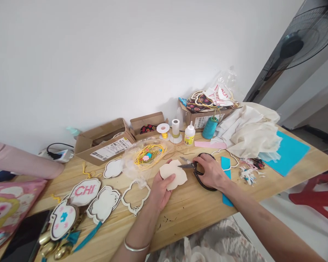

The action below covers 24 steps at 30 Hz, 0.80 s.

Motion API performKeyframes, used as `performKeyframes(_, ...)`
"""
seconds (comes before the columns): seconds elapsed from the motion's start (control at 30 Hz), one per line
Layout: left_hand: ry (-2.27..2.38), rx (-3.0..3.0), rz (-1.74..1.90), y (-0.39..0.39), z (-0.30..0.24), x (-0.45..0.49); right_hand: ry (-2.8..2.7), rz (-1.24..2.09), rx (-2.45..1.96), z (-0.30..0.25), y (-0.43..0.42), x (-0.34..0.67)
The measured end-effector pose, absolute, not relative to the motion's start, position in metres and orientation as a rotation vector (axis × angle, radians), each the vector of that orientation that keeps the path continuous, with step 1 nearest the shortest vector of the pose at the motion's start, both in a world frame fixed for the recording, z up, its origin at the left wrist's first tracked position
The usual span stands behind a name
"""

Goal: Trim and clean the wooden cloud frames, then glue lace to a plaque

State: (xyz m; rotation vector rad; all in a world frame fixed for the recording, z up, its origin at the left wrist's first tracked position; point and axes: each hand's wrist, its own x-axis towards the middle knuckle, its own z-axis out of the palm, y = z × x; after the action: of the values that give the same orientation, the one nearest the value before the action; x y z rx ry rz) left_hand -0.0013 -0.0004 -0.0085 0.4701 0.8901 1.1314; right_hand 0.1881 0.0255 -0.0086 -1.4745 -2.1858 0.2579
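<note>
My left hand (161,189) pinches a cream cloud-shaped cutout (175,170) between thumb and fingers, its scalloped edge facing up. Black-handled scissors (187,164) are gripped in my right hand (209,171), with their blades pointing left and parted a little at the cutout's right edge. I cannot tell whether the blades touch it. Left of my left hand lies an openwork white frame (136,196) of similar outline. Under my right wrist is a strip of blue sheet (226,174), beside a thin white outline frame (236,160).
Cardboard boxes (104,145) line the wall. A glue bottle (190,134), teal thread cone (210,127) and bag of yellow cord (150,154) stand mid-table. Cream cloth (251,127) and scraps (250,174) lie right; decorated plaques (84,191) and a phone (26,236) lie left.
</note>
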Motion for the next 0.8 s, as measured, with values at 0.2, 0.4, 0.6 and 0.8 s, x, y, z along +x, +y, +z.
performKeyframes(0.2, 0.887, 0.474, 1.113, 0.0006, -0.0081, 0.0018, -2.226, 0.256, -1.527, -0.0131, 0.0280, 0.1846)
performKeyframes(0.4, 0.905, 0.468, 1.137, -0.0001, -0.0089, 0.0032, -2.266, 0.204, -1.624, -0.0109, 0.0255, 0.1801)
performKeyframes(0.6, 0.969, 0.448, 1.132, -0.0017, -0.0072, 0.0048, -2.184, 0.192, -1.633, -0.0145, 0.0274, 0.1805)
performKeyframes(0.8, 0.994, 0.411, 1.175, -0.0013, -0.0067, 0.0048, -2.231, 0.214, -1.608, -0.0156, 0.0275, 0.1813)
